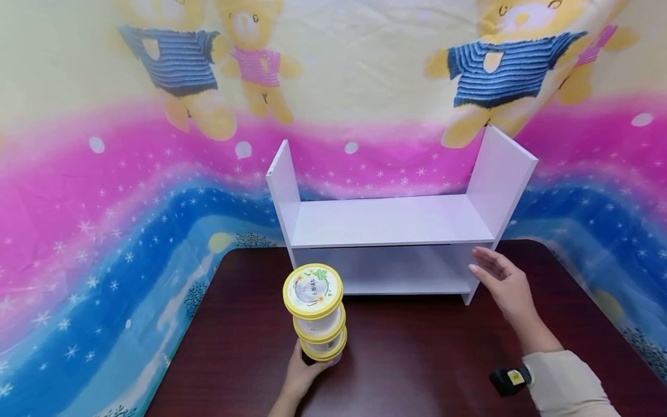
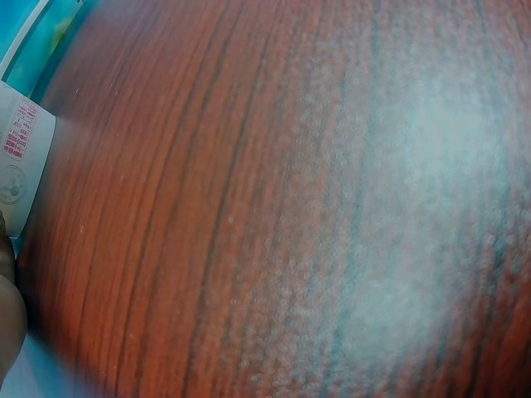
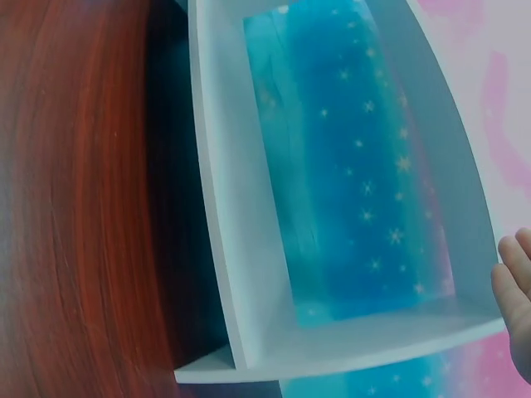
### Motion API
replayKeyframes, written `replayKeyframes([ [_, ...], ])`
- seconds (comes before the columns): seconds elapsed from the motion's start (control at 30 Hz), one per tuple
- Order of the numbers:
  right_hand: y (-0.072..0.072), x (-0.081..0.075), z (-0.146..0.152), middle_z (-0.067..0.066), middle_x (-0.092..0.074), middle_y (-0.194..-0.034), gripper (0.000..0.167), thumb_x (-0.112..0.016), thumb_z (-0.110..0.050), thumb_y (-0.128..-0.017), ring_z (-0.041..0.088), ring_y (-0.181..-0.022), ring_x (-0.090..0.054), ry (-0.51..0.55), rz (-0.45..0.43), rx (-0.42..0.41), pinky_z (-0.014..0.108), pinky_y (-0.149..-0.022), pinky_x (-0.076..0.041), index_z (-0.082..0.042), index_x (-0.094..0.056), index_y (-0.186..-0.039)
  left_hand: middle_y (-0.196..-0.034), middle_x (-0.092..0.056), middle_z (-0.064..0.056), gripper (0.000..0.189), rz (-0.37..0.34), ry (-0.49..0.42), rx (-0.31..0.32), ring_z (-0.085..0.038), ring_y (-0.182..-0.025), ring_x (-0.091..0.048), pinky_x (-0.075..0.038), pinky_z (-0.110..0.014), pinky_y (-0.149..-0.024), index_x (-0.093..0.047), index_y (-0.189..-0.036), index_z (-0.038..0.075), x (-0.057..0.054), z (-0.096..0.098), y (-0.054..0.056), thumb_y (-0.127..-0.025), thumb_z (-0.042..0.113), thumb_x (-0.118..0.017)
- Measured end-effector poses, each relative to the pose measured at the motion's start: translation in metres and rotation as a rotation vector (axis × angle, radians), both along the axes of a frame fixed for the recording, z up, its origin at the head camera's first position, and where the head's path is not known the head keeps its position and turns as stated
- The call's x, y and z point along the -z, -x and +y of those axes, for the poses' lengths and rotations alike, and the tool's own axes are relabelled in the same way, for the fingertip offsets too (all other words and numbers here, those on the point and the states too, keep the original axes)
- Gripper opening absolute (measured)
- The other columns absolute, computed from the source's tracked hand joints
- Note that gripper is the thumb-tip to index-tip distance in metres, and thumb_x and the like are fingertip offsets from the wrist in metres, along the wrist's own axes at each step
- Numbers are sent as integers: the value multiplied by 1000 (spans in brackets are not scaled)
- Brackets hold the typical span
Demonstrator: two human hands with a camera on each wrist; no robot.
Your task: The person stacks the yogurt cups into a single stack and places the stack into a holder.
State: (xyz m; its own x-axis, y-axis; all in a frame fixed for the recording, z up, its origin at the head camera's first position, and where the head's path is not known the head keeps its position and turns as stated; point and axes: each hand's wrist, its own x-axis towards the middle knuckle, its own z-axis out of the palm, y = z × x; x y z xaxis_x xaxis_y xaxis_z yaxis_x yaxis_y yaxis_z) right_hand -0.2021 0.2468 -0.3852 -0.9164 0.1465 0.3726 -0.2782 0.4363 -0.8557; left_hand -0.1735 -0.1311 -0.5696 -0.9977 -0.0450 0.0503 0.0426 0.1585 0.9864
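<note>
Three round tubs with yellow lids, stacked one on another, stand up in the head view; the top lid (image 1: pixel 312 291) has a printed label with leaves and flowers. My left hand (image 1: pixel 302 373) grips the lowest tub from below and behind. The left wrist view catches only a white tub side (image 2: pixel 26 157) with pink print, and part of the hand (image 2: pixel 10 315). My right hand (image 1: pixel 508 289) is raised with fingers extended, holding nothing, beside the right end of a white shelf (image 1: pixel 385 220). In the right wrist view its fingers (image 3: pixel 516 282) appear near the shelf's edge.
The white shelf has two levels and tall side panels, and stands at the back of a dark red-brown table (image 1: pixel 417 359). Behind hangs a cloth (image 1: pixel 365 87) printed with teddy bears and snowflakes. A black wrist device (image 1: pixel 510 379) sits at my right cuff.
</note>
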Motion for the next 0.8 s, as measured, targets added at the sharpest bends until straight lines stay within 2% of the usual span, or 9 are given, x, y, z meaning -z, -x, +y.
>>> replayKeyframes([
  [0.2,3,-3,11,-6,-53,-109,43,-57,-16,-83,-1,-96,-48,44,40,59,7,-72,-37,1,-45,-121,-118,-47,-7,83,8,11,7,-23,-109,-38,-25,-42,-91,-33,-128,11,1,-1,1,-60,21,-79],
  [0.37,5,-6,20,-5,-54,-107,43,-57,-11,-83,1,-95,-49,126,93,67,7,-72,-38,2,-45,-121,-115,-48,-7,81,14,17,9,-21,-107,-41,-26,-41,-90,-34,-127,11,2,-2,1,-60,21,-79],
  [0.53,9,-10,29,-6,-54,-105,43,-58,-8,-81,2,-94,-50,200,125,104,6,-71,-38,-4,-47,-122,-116,-48,-8,82,18,21,9,-23,-108,-40,-25,-42,-91,-34,-127,11,3,-2,1,-59,22,-79],
  [0.67,14,-13,33,-5,-54,-104,43,-60,-8,-80,2,-92,-50,260,125,151,6,-71,-38,-7,-48,-122,-113,-49,-7,79,77,40,7,-23,-105,-42,-28,-44,-88,-35,-126,11,5,-1,0,-60,22,-78],
  [0.73,17,-15,34,-4,-54,-103,44,-60,-7,-79,3,-92,-50,315,127,160,7,-71,-38,-7,-49,-122,-111,-51,-7,77,125,66,5,-21,-102,-44,-31,-42,-85,-36,-125,11,6,-2,0,-61,21,-78],
  [0.8,20,-17,35,-3,-54,-102,45,-61,-6,-79,4,-92,-50,357,134,171,7,-71,-39,-7,-49,-121,-110,-51,-7,76,143,78,7,-20,-102,-44,-31,-40,-85,-37,-125,11,6,-2,0,-61,21,-77],
])
